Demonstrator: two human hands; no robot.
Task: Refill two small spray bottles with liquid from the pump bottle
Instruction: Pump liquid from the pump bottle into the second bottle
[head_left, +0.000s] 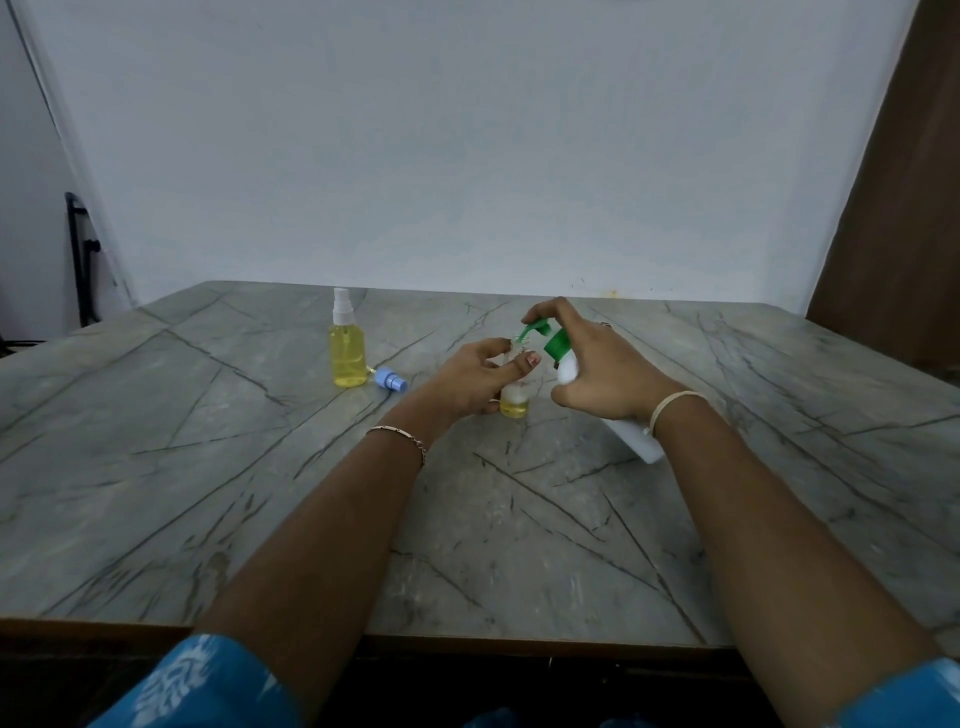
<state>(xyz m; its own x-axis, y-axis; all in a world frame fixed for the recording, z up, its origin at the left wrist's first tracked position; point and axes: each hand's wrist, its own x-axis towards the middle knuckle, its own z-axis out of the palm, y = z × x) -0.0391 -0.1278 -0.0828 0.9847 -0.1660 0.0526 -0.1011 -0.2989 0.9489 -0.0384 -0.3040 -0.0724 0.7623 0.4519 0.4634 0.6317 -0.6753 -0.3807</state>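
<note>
- We judge the second refill is in hand: our left hand (483, 379) is curled round the open spray bottle (515, 404), which stands mid-table (208, 467) with a little yellow liquid in it.
- Our right hand (602, 374) is clamped on the tilted pump bottle (636, 439) at its three o'clock, forefinger on the green pump head (537, 327), spout at the open neck.
- The filled spray bottle (348, 358) stands at ten o'clock, with the blue sprayer cap (390, 380) lying beside it.
- Next we need steady pumps over the neck, then the cap screwed on.
</note>
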